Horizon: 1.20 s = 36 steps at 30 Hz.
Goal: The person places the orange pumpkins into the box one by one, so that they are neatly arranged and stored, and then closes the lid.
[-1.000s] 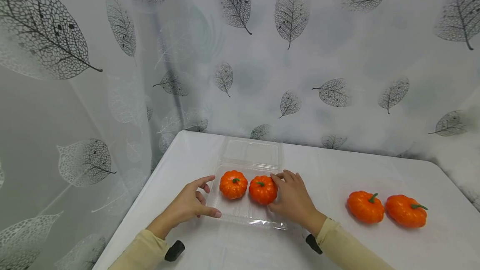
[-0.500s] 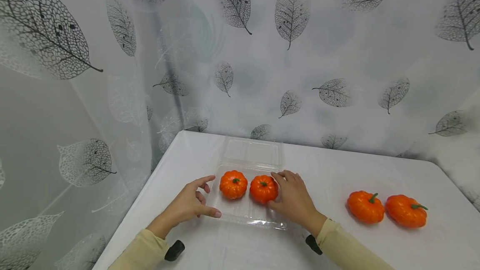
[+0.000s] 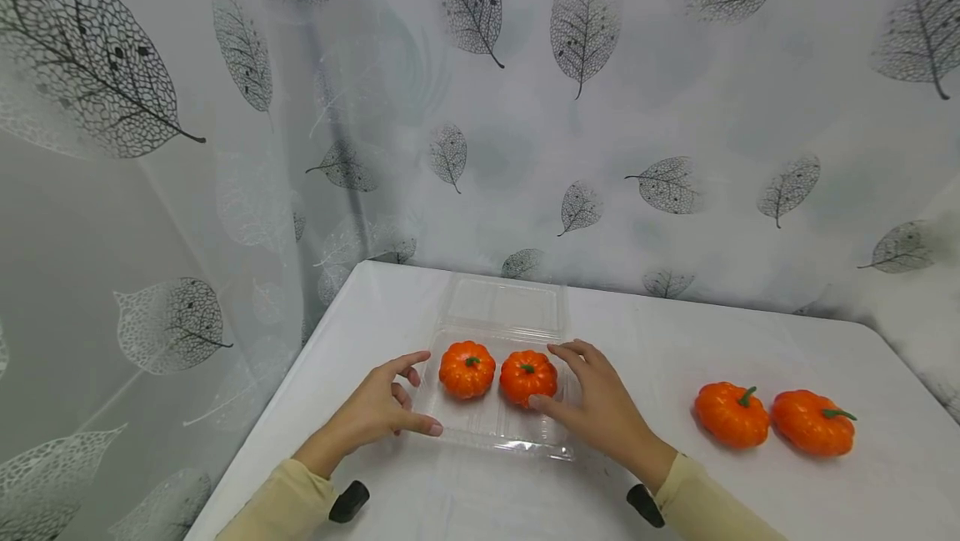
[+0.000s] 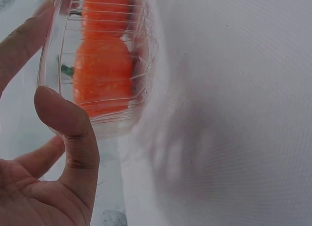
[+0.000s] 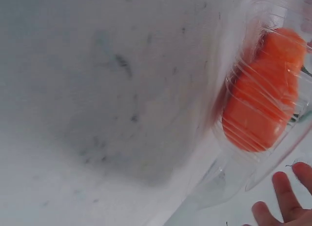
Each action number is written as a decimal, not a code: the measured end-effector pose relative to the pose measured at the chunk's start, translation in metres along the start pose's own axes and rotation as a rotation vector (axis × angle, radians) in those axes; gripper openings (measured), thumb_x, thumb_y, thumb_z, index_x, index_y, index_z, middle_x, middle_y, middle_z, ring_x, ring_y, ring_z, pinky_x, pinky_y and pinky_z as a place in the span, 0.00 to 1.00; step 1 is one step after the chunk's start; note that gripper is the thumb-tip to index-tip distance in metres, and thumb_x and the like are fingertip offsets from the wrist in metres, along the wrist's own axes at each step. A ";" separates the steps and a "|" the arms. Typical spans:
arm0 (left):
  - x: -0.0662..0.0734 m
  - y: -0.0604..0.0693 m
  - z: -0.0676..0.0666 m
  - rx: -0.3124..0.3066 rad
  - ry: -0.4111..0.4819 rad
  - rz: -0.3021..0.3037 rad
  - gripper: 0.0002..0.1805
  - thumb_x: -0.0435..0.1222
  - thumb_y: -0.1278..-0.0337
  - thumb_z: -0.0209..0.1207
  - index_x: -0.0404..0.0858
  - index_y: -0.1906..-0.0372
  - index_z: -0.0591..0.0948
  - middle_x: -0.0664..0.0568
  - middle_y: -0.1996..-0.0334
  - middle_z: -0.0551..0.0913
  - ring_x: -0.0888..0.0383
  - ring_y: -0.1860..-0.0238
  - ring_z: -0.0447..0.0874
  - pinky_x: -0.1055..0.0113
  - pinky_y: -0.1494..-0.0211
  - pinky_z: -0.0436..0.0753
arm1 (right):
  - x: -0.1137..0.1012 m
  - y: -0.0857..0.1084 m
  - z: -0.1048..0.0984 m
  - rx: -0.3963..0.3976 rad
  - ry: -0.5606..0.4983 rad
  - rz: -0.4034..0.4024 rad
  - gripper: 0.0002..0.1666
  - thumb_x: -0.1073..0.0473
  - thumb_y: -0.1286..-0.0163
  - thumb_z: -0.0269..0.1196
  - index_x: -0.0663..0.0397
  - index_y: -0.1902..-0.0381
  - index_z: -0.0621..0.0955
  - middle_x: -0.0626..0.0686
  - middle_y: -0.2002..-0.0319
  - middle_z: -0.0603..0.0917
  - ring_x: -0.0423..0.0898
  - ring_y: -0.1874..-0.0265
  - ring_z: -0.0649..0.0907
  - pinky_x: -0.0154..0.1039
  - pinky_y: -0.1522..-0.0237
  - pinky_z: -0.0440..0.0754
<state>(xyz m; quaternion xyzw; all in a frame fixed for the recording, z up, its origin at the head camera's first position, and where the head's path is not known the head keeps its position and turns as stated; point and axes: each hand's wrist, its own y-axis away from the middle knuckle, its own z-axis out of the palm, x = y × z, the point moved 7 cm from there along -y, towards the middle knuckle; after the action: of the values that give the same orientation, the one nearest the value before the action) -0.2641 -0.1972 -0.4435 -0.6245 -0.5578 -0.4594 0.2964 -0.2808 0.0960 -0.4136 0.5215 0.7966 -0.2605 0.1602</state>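
A clear plastic clamshell box [image 3: 510, 443] lies with its lid [image 3: 510, 305] folded back. Inside it sit two small orange pumpkins side by side, the left pumpkin [image 3: 467, 370] and the right pumpkin [image 3: 528, 378], each with a green stem. My left hand [image 3: 371, 408] is at the box's left edge, thumb and index finger spread along the rim; whether it touches is hard to tell. My right hand [image 3: 603, 408] hovers at the box's right side, fingers loosely bent, thumb near the right pumpkin. In the right wrist view, the visible fingers [image 5: 286, 192] are apart from the pumpkins.
Two more orange pumpkins lie on the table to the right, one pumpkin [image 3: 731, 414] beside another pumpkin [image 3: 813, 423]. The white table [image 3: 637, 341] backs onto a leaf-patterned curtain [image 3: 510, 124].
The right pumpkin has turned slightly upright and shifted a little right. My right hand has loosened from it and drawn back slightly rightward. The left hand has stayed put.
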 end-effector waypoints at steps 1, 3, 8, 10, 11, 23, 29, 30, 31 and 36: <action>0.000 0.000 0.000 -0.001 0.001 -0.001 0.58 0.39 0.69 0.85 0.40 0.26 0.68 0.40 0.50 0.72 0.55 0.74 0.72 0.62 0.76 0.80 | 0.001 0.002 -0.003 0.009 -0.016 -0.002 0.45 0.34 0.41 0.73 0.49 0.32 0.76 0.55 0.34 0.73 0.59 0.33 0.70 0.64 0.36 0.70; -0.001 0.000 0.000 -0.004 0.004 -0.001 0.57 0.39 0.69 0.84 0.40 0.26 0.68 0.40 0.50 0.72 0.55 0.74 0.72 0.62 0.76 0.80 | 0.003 0.008 -0.010 0.030 -0.033 -0.011 0.43 0.34 0.40 0.72 0.47 0.32 0.76 0.54 0.34 0.72 0.58 0.32 0.69 0.65 0.36 0.70; 0.000 -0.001 0.000 -0.010 0.005 0.001 0.57 0.39 0.68 0.84 0.40 0.25 0.67 0.40 0.49 0.71 0.55 0.74 0.71 0.62 0.76 0.80 | 0.010 0.021 -0.031 0.078 -0.021 -0.016 0.43 0.36 0.39 0.73 0.47 0.32 0.75 0.54 0.32 0.69 0.59 0.33 0.69 0.67 0.39 0.71; 0.001 -0.001 0.000 -0.010 -0.001 0.000 0.57 0.39 0.67 0.84 0.40 0.25 0.68 0.40 0.49 0.71 0.55 0.74 0.72 0.62 0.75 0.80 | 0.017 0.026 -0.039 0.099 0.013 -0.008 0.46 0.35 0.41 0.74 0.47 0.31 0.73 0.56 0.30 0.66 0.61 0.34 0.69 0.69 0.42 0.73; 0.001 -0.001 0.000 -0.010 -0.005 0.001 0.56 0.38 0.66 0.84 0.40 0.25 0.68 0.40 0.49 0.72 0.55 0.74 0.72 0.62 0.75 0.80 | 0.022 0.028 -0.043 0.114 0.034 -0.009 0.48 0.36 0.43 0.75 0.48 0.30 0.73 0.56 0.29 0.65 0.61 0.34 0.68 0.70 0.43 0.73; 0.000 0.001 0.000 -0.012 -0.003 0.005 0.58 0.40 0.70 0.85 0.40 0.26 0.68 0.40 0.49 0.71 0.55 0.74 0.71 0.62 0.76 0.80 | 0.084 0.052 -0.094 0.203 0.176 0.146 0.77 0.32 0.58 0.81 0.51 0.19 0.53 0.64 0.22 0.47 0.74 0.32 0.59 0.81 0.48 0.63; -0.001 0.000 0.000 -0.007 -0.008 -0.001 0.59 0.40 0.71 0.85 0.40 0.26 0.68 0.40 0.49 0.72 0.55 0.74 0.72 0.61 0.75 0.80 | 0.110 0.060 -0.111 0.181 0.185 0.252 0.81 0.31 0.57 0.80 0.58 0.19 0.47 0.70 0.23 0.42 0.77 0.32 0.57 0.81 0.51 0.65; -0.001 0.000 0.000 -0.006 -0.007 -0.001 0.59 0.40 0.71 0.85 0.40 0.26 0.68 0.40 0.48 0.72 0.55 0.74 0.72 0.61 0.75 0.80 | 0.113 0.061 -0.114 0.177 0.181 0.263 0.82 0.31 0.57 0.80 0.60 0.20 0.47 0.71 0.23 0.42 0.77 0.32 0.56 0.81 0.51 0.65; -0.001 0.000 0.000 -0.005 -0.006 -0.001 0.59 0.40 0.71 0.85 0.40 0.26 0.68 0.40 0.48 0.72 0.55 0.74 0.72 0.61 0.75 0.80 | 0.117 0.062 -0.115 0.172 0.175 0.277 0.82 0.31 0.56 0.80 0.61 0.20 0.46 0.72 0.23 0.42 0.77 0.31 0.54 0.81 0.51 0.65; -0.002 -0.001 0.000 -0.003 -0.007 0.004 0.59 0.40 0.71 0.85 0.40 0.26 0.68 0.40 0.48 0.72 0.55 0.73 0.72 0.61 0.75 0.81 | 0.133 0.069 -0.121 0.157 0.125 0.308 0.82 0.34 0.54 0.80 0.63 0.20 0.43 0.74 0.25 0.43 0.76 0.33 0.55 0.80 0.50 0.65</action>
<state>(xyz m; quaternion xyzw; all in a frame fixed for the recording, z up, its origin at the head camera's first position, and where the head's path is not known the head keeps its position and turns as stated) -0.2649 -0.1980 -0.4455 -0.6276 -0.5569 -0.4575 0.2944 -0.2694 0.2876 -0.4024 0.6634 0.6929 -0.2614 0.1070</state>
